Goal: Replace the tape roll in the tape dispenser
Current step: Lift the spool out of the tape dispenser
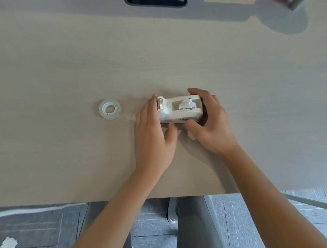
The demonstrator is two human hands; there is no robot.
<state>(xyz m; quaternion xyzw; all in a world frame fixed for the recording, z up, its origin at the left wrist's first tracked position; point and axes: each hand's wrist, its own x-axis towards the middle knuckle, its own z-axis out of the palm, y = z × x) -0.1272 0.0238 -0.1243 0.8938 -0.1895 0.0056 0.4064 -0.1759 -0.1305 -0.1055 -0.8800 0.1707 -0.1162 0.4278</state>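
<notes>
A white tape dispenser lies on the pale wooden table, its cutter end pointing left. In its well sits a white spool with a nearly used-up core. My left hand rests flat against the cutter end, thumb on the near side. My right hand wraps the rear end, fingers over the far side and thumb on the near side. A clear tape roll lies flat on the table, to the left of the dispenser and apart from both hands.
The table's near edge runs below my forearms, with grey floor tiles and my leg under it. A dark slot sits at the far edge. A grey round shape is at the far right.
</notes>
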